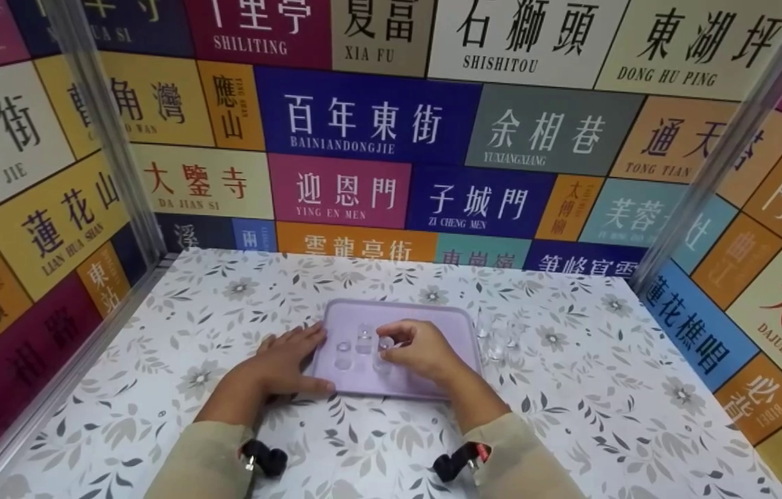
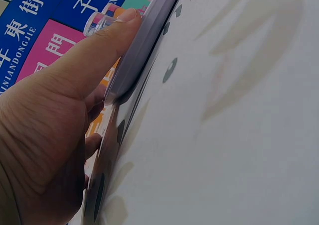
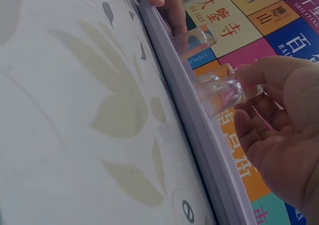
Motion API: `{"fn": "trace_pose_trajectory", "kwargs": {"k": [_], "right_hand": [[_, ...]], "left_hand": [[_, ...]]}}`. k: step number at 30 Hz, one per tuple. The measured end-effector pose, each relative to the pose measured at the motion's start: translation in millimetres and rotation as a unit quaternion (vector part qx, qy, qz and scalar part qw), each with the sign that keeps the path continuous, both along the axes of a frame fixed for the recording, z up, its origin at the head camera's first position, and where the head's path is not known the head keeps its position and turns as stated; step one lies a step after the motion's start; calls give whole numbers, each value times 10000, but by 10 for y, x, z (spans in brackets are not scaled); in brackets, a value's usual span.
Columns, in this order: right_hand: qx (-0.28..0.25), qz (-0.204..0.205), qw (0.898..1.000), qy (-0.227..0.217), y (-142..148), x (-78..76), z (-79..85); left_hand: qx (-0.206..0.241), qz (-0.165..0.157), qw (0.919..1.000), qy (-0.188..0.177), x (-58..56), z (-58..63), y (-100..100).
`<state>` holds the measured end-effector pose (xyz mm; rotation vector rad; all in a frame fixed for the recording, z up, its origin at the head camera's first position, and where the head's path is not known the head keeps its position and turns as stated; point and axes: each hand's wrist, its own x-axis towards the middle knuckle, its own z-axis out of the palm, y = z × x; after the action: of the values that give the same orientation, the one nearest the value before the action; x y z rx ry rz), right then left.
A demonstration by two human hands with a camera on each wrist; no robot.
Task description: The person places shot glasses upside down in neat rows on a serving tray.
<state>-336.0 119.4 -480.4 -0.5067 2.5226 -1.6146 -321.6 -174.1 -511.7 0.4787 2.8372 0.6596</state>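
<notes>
A lilac tray [image 1: 432, 317] lies on the table and carries three small clear cups. My right hand [image 1: 424, 352] reaches over it and pinches one small clear cup [image 1: 385, 344] between thumb and fingers. Just left of that stand a second cup [image 1: 363, 339] and, closer to me, a third cup [image 1: 343, 356]. My left hand [image 1: 281, 365] rests at the tray's left side with fingers extended, its thumb [image 2: 117, 31] touching the near rim. In the right wrist view the cups [image 3: 197, 40] rise above the tray's edge.
Several more clear cups [image 1: 496, 346] stand close together just past the tray's right edge. A white cloth with a leaf pattern [image 1: 224, 298] covers the table. Walls of coloured signs [image 1: 363, 118] enclose the back and both sides.
</notes>
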Motion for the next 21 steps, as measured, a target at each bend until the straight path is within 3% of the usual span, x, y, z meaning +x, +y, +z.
{"fn": "trace_pose_trajectory", "kwargs": {"k": [5, 13, 21], "right_hand": [[128, 213, 9997, -55, -13, 31, 23], [180, 236, 9995, -108, 23, -53, -115], [45, 145, 9998, -135, 152, -62, -12]], "left_hand": [[-4, -12, 10000, -15, -11, -6, -5], [-87, -77, 9999, 73, -18, 0, -7], [-80, -64, 9999, 56, -18, -17, 9]]}}
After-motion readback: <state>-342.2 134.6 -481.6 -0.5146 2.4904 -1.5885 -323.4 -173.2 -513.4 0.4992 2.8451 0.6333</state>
